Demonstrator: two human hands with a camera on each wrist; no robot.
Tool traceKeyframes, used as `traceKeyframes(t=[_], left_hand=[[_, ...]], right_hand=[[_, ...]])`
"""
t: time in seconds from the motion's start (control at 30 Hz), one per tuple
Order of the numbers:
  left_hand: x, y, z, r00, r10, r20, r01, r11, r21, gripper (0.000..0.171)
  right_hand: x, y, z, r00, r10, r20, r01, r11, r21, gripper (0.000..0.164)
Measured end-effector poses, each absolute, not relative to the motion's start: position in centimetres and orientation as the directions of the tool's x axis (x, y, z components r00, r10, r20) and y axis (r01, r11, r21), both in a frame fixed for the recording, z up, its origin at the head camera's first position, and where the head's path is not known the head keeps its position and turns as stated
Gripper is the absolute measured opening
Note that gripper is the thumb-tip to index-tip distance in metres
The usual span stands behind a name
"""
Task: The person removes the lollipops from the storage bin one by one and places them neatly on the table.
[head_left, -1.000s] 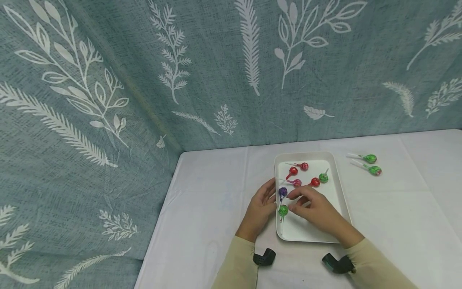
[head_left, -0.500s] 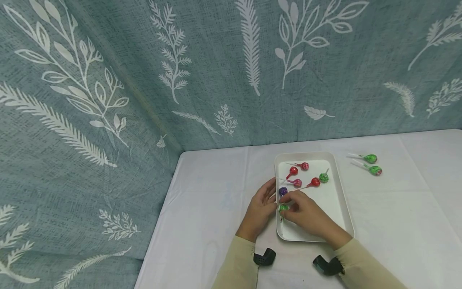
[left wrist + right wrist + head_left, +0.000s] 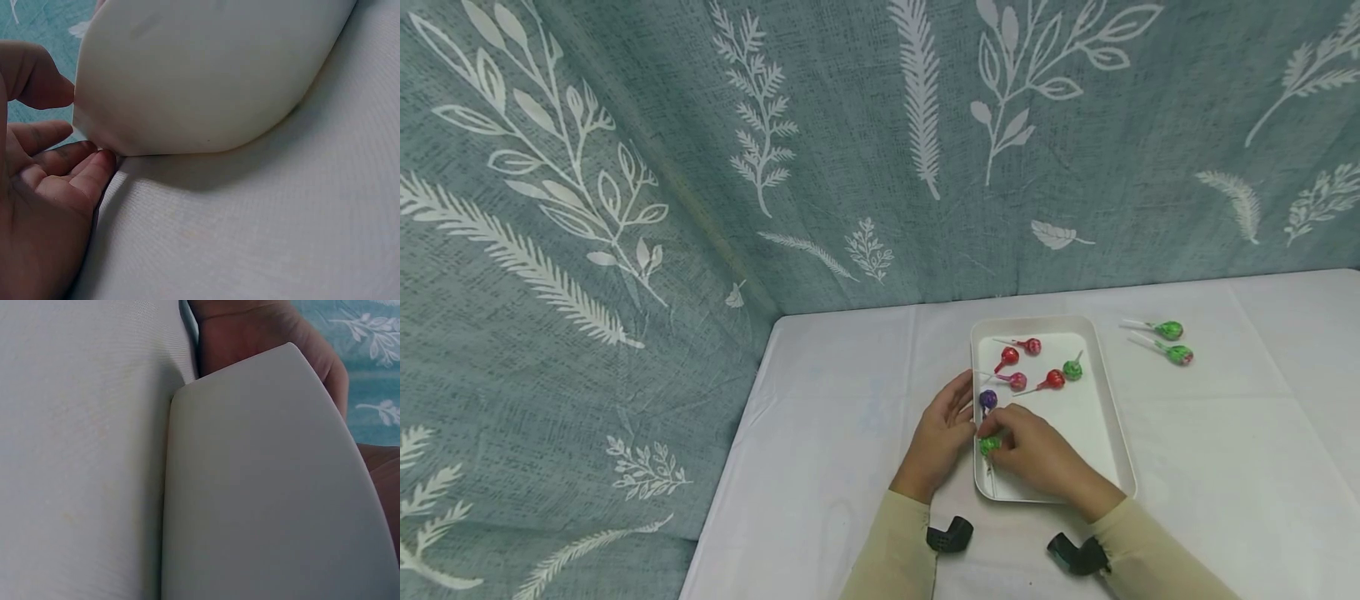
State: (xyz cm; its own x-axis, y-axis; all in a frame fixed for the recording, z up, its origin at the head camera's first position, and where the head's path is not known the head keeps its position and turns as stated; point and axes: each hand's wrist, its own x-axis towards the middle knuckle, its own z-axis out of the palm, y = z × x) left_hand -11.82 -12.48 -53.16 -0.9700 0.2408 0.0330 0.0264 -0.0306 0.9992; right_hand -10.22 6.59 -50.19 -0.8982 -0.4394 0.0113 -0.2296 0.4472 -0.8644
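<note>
A white tray [image 3: 1112, 433] holds several wrapped lollipops. My right hand [image 3: 1037, 450] reaches over its near left part, thumb and fingers pinching a green lollipop [image 3: 988, 446] whose stick points toward the tray's near edge. Just beyond those fingers lies a purple lollipop [image 3: 988, 399], its stick partly hidden. My left hand [image 3: 936, 437] rests along the outside of the tray's left wall; in the left wrist view its relaxed fingertips [image 3: 103, 159] touch that wall. The right wrist view shows mostly the tray's outer wall [image 3: 262, 481], which hides the right fingertips.
Farther back in the tray lie a pink lollipop [image 3: 1017, 380], red ones such as this red lollipop [image 3: 1056, 379], and another green lollipop [image 3: 1072, 369]. Two green lollipops [image 3: 1180, 354] lie on the white tablecloth right of the tray. A patterned curtain [image 3: 865, 150] hangs behind the table.
My right hand has moved left and toward me from beside the purple lollipop, taken hold of the near green lollipop and shifted it slightly nearer. The left hand has stayed put.
</note>
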Motion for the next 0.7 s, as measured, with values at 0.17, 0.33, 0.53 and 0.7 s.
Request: traceKeyframes(t=[0.17,0.33,0.53,0.7], left_hand=[[-11.9,-12.4,-53.2,-0.971,0.237,0.031,0.023,-0.037,0.999,0.079],[-11.8,-12.4,-53.1,-0.972,0.235,0.022,0.015,-0.033,0.999,0.078],[-11.8,-12.4,-53.0,-0.970,0.242,0.037,0.027,-0.043,0.999,0.078],[-11.8,-12.5,-53.0,-0.969,0.247,0.031,0.022,-0.041,0.999,0.079]], right_hand=[[-10.2,6.8,-50.1,-0.899,-0.439,0.005,-0.230,0.461,-0.857,0.020],[-10.4,7.3,-50.0,-0.896,-0.445,-0.006,-0.213,0.441,-0.872,0.017],[-10.7,7.8,-49.8,-0.888,-0.460,-0.016,-0.196,0.411,-0.890,0.016],[-10.8,8.4,-49.4,-0.881,-0.472,-0.027,-0.175,0.378,-0.909,0.014]])
